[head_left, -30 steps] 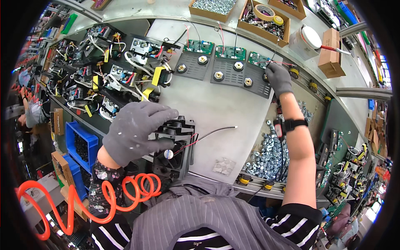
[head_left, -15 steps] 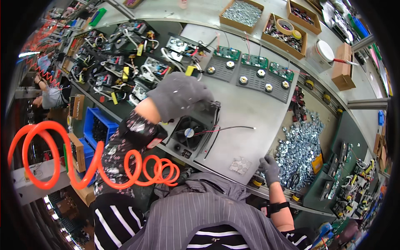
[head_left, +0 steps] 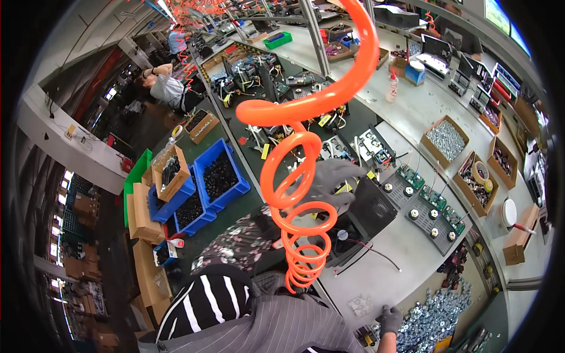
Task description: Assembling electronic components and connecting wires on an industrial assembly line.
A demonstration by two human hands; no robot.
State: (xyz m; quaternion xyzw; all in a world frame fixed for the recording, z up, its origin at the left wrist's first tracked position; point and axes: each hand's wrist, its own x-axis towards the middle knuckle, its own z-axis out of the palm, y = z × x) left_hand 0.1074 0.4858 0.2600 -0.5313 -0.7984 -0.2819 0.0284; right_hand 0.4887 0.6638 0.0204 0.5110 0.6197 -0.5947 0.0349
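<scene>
My left hand [head_left: 327, 179], in a grey glove, reaches over the workbench behind the orange coiled hose [head_left: 292, 170]. Its thumb and fingers are apart, with nothing visible between them. Just beyond it stands a black vented panel [head_left: 378, 210], tilted up from a black housing. A fan with a pale hub [head_left: 342, 235] sits in the housing, and a thin black cable [head_left: 382, 256] trails to the right. My right hand [head_left: 389, 319], also gloved, hovers at the bench edge with loosely bent fingers and holds nothing I can see. Beside it are a heap of shiny metal parts [head_left: 432, 317] and flat round pieces [head_left: 360, 306].
Green circuit boards [head_left: 434, 198] lie on black panels to the right. Cardboard boxes of small parts [head_left: 445, 141] stand farther back. Blue bins of black parts [head_left: 220, 176] are at left, near a seated person [head_left: 168, 88]. The hose hangs across the view.
My view has swung left and up, bringing the hose across the middle. My left hand has come off the housing's corner; its vented panel now shows. My right hand stays near the metal heap.
</scene>
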